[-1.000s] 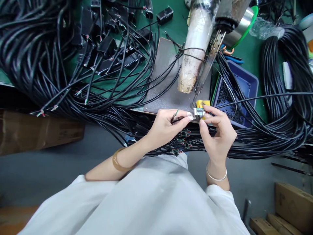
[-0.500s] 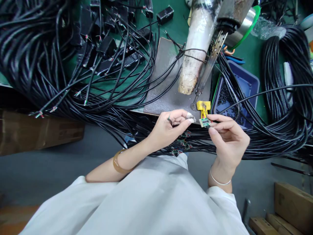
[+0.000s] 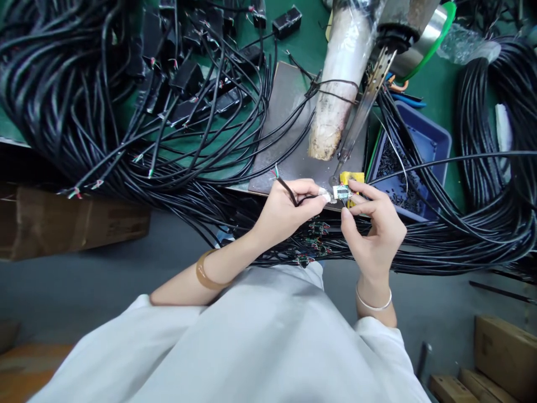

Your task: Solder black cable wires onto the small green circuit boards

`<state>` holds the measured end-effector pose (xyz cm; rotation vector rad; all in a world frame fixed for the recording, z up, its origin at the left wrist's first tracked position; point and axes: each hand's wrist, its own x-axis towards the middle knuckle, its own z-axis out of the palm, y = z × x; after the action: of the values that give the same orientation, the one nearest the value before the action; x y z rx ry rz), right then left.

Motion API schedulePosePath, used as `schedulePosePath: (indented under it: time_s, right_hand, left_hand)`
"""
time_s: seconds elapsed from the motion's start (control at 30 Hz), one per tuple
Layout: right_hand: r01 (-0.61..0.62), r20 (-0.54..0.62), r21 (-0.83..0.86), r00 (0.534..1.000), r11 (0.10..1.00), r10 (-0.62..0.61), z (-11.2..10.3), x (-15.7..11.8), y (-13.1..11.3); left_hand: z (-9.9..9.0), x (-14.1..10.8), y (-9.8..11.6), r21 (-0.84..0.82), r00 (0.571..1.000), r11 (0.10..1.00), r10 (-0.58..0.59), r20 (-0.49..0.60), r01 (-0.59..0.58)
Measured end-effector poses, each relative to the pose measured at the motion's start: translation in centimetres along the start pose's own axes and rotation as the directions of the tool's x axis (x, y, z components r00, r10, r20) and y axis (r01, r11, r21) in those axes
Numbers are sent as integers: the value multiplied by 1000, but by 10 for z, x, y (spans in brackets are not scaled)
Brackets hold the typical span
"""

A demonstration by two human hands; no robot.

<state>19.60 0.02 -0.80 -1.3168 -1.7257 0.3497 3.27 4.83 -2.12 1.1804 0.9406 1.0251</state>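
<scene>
Between the thumb and fingers of my right hand (image 3: 375,224) is a small circuit board (image 3: 342,192) with a row of pale contacts. My left hand (image 3: 289,210) is closed, with a short black cable (image 3: 286,188) running through its fingers; stripped coloured wire ends stick up from it. White coverings show on my left fingertips, which meet the board's left edge. Whether they touch the board I cannot tell. Just behind the board sits a yellow block (image 3: 352,177), partly hidden by it. The tip of a soldering iron (image 3: 346,148) points down beside this block.
A wrapped white tube (image 3: 333,106) slants over the grey mat (image 3: 279,134). Right of it stands a blue tray (image 3: 440,140) with small black pieces. Black cable bundles (image 3: 62,89) crowd the left, and a coil (image 3: 474,129) lies right. Several circuit boards (image 3: 316,246) hang at the front edge.
My right hand has moved left, bringing the circuit board up to my left fingertips and turning it. A black cable now shows in my left hand. The view has shifted slightly.
</scene>
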Motion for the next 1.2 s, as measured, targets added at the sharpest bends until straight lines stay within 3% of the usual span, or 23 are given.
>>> schedulePosePath:
  time_s: [0.7,1.2]
  right_hand:
    - [156,25,-150,988,976,-154,7,14,7]
    - [180,18,-178,984,967,-180,8,17,2]
  left_hand:
    - [-1,13,4,-33,997,998,-59,-47,58]
    - [-1,13,2,-23,995,999,-34,-97,31]
